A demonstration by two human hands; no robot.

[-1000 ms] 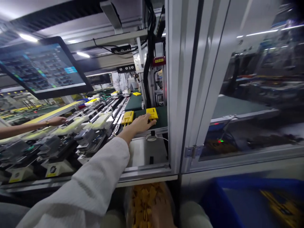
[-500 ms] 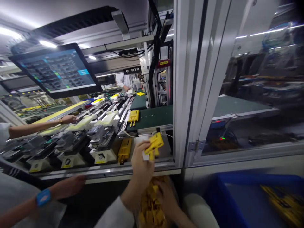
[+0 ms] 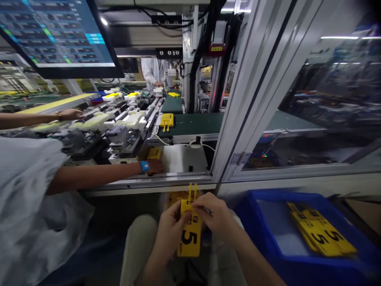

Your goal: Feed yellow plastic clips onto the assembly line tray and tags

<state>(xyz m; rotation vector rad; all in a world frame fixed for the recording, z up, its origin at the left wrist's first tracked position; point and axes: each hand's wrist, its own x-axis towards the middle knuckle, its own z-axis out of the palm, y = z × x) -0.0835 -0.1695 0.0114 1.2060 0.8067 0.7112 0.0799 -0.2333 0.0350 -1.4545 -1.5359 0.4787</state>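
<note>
My left hand [image 3: 169, 226] is closed around a yellow power bank [image 3: 189, 247] marked with a black 5, held over my lap. Two short yellow cables [image 3: 193, 192] stick up from its top end. At that end my right hand [image 3: 216, 212] pinches with its fingertips, close to the base of the cables; whatever lies between those fingers is too small and hidden to make out. Behind both hands is a clear bag of small yellow pieces [image 3: 175, 197], mostly covered.
At right, a blue bin [image 3: 268, 238] holds several yellow power banks [image 3: 323, 234]. A co-worker's hand [image 3: 155, 166] rests by a yellow power bank [image 3: 154, 152] on the bench. Another power bank [image 3: 166, 120] lies on the green conveyor [image 3: 196, 124]. A metal frame post [image 3: 238, 91] stands at right.
The power bank has come down from the bench edge to above my lap. My right hand has left the bag and joined it. The co-worker's arm has reached right; my view has shifted.
</note>
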